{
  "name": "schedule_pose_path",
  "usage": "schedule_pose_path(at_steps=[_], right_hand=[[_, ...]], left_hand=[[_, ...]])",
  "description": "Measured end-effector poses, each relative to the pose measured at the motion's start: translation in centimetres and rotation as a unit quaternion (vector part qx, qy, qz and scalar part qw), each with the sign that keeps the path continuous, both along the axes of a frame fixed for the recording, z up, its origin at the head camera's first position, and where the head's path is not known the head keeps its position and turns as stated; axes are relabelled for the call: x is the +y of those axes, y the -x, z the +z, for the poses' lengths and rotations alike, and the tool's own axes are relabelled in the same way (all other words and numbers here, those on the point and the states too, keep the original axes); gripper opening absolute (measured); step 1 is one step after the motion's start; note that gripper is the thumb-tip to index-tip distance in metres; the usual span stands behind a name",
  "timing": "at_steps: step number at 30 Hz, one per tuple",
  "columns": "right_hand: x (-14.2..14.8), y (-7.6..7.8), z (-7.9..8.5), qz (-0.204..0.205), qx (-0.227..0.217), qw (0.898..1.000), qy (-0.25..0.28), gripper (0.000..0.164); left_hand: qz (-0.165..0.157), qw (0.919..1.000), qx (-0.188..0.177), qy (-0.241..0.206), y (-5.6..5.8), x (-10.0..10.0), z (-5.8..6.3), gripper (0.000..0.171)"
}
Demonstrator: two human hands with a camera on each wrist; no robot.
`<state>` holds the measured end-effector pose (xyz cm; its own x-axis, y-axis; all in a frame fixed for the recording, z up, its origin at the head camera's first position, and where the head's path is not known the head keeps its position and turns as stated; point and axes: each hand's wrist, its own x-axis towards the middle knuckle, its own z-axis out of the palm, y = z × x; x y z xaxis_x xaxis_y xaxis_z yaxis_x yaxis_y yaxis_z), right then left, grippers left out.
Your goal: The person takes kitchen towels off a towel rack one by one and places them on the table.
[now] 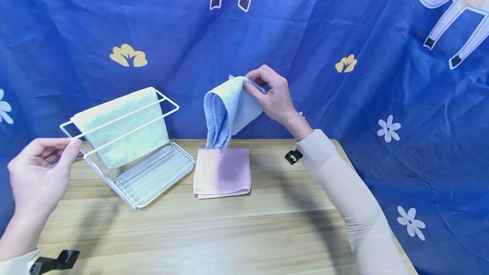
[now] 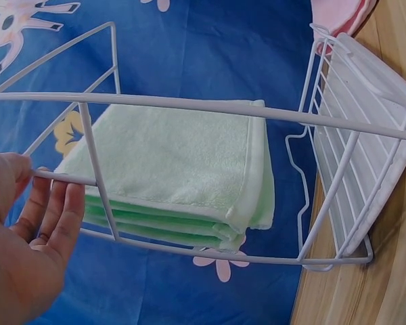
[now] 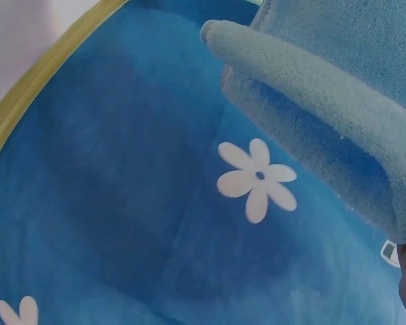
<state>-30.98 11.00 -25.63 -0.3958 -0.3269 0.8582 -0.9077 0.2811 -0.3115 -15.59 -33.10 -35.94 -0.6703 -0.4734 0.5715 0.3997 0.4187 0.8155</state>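
A white wire rack (image 1: 135, 208) with a slatted tray base stands on the left of the table. My left hand (image 1: 42, 173) pinches its upper end bar between thumb and fingers; the left wrist view shows the fingers (image 2: 66, 210) curled at that bar. Over a back rail of the rack hangs a folded pale green towel (image 1: 130, 130). My right hand (image 1: 273, 92) pinches the top of a folded light blue towel (image 1: 225, 105), which hangs down in the air. Below it a folded pink towel (image 1: 206, 175) lies flat, to the right of the rack.
The wooden table (image 1: 183, 241) ends at a blue curtain (image 1: 183, 33) printed with flowers and animal legs, behind and to the right. Black straps with small mounts (image 1: 293, 156) sit on both wrists.
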Motion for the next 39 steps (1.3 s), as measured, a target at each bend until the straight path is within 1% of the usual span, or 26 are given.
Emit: schedule_pose_path(at_steps=[6, 11, 13, 18, 29, 34, 39], right_hand=[[1.7, -0.5, -1.2, -0.019, -0.017, 1.0, -0.018, 0.006], [3.1, -1.0, -2.0, -0.037, -0.031, 0.998, -0.033, 0.006], [3.6, -1.2, -2.4, -0.042, -0.037, 0.998, -0.036, 0.006], [4.9, -1.7, -3.5, -0.054, -0.047, 0.996, -0.044, 0.006], [7.3, -2.6, -6.0, -0.074, -0.081, 0.991, -0.072, 0.005], [8.2, -3.1, -6.8, -0.087, -0.099, 0.988, -0.074, 0.005], [9.2, -3.7, -7.6, -0.088, -0.123, 0.985, -0.081, 0.005]], left_hand=[[0.0, 1.0, -0.004, -0.002, 0.1, -0.2, 0.0, 0.015], [-0.01, 0.9997, 0.001, -0.02, 0.1, -0.3, -0.1, 0.016], [-0.011, 0.9997, 0.003, -0.019, 0.1, -0.2, -0.1, 0.016], [0.004, 0.9998, -0.006, 0.017, 0.0, -0.1, 0.0, 0.014], [0.011, 0.9996, -0.013, 0.022, -0.2, -0.3, -0.1, 0.015], [0.014, 0.9994, -0.016, 0.028, -0.4, -0.3, -0.2, 0.014], [0.011, 0.9996, -0.014, 0.022, -0.5, -0.1, 0.0, 0.013]])
